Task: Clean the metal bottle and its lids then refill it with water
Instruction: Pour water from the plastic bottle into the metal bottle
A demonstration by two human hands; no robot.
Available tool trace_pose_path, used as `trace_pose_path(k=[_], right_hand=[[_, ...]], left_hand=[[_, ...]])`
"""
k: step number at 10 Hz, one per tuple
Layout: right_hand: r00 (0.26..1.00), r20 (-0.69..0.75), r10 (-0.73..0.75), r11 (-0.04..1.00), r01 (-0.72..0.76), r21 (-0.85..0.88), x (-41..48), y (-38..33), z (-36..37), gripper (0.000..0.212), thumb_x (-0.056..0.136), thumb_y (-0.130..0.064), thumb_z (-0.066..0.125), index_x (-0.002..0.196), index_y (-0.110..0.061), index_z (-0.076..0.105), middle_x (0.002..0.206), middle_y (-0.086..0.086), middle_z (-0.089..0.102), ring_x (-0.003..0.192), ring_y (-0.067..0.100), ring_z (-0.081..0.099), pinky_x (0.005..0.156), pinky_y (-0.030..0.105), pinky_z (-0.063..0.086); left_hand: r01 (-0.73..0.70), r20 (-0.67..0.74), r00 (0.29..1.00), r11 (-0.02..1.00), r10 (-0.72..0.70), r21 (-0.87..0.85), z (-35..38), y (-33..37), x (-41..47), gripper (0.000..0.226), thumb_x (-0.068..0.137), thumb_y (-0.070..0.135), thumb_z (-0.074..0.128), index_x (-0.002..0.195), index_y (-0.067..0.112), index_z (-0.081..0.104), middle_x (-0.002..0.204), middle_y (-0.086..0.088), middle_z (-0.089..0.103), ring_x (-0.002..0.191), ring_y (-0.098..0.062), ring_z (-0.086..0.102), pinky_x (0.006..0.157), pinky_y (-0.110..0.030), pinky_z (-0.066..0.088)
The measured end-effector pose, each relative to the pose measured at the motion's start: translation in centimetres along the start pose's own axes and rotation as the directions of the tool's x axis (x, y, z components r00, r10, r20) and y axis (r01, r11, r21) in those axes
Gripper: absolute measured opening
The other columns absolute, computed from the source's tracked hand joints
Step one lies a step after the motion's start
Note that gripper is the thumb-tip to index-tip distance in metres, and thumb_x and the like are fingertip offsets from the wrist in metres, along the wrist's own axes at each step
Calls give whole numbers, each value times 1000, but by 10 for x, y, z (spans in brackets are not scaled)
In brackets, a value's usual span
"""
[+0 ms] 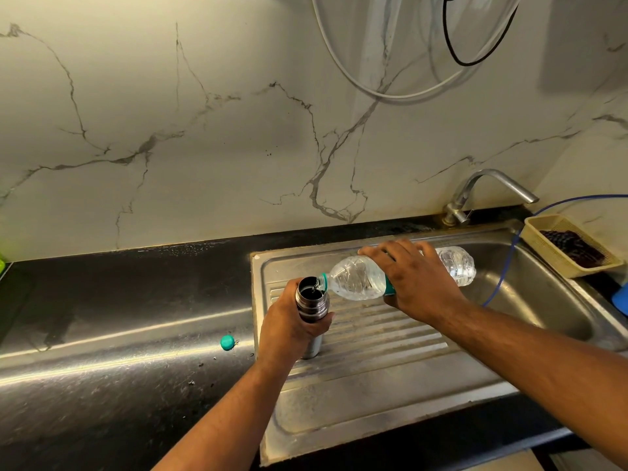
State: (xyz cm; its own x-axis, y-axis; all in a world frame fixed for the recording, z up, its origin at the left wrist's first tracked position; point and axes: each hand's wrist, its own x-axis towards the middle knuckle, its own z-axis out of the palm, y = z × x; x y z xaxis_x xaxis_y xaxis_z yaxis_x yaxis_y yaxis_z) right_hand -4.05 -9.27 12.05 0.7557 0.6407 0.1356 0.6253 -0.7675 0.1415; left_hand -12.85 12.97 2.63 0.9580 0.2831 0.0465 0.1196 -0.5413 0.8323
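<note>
Left hand (289, 326) wrapped around metal bottle (312, 300), upright on the sink drainboard (373, 368), frame centre. Right hand (416, 282) grips plastic bottle (356, 282) tipped nearly flat, neck at the metal bottle's open mouth, water running in. Teal cap (227, 342) on the counter (119, 334), left of it.

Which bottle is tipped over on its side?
The clear plastic bottle with the green label: it is tilted nearly flat and pouring water. The metal bottle under its mouth is upright.
</note>
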Motion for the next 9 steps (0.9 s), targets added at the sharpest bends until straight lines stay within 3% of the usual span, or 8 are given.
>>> trace_pose_path(k=[9], right_hand=[[1000,-10,9,1000,-9,-8,-1,-1,-1,104,62,-40,93,148,-30,37,138,3,55,128,27,51,103,52,44]], left_hand=[[-1,8,1000,1000,1,-12,0,0,0,74,72,48,88,132,36,47,122,10,68,110,-14,66,96,-42,58]])
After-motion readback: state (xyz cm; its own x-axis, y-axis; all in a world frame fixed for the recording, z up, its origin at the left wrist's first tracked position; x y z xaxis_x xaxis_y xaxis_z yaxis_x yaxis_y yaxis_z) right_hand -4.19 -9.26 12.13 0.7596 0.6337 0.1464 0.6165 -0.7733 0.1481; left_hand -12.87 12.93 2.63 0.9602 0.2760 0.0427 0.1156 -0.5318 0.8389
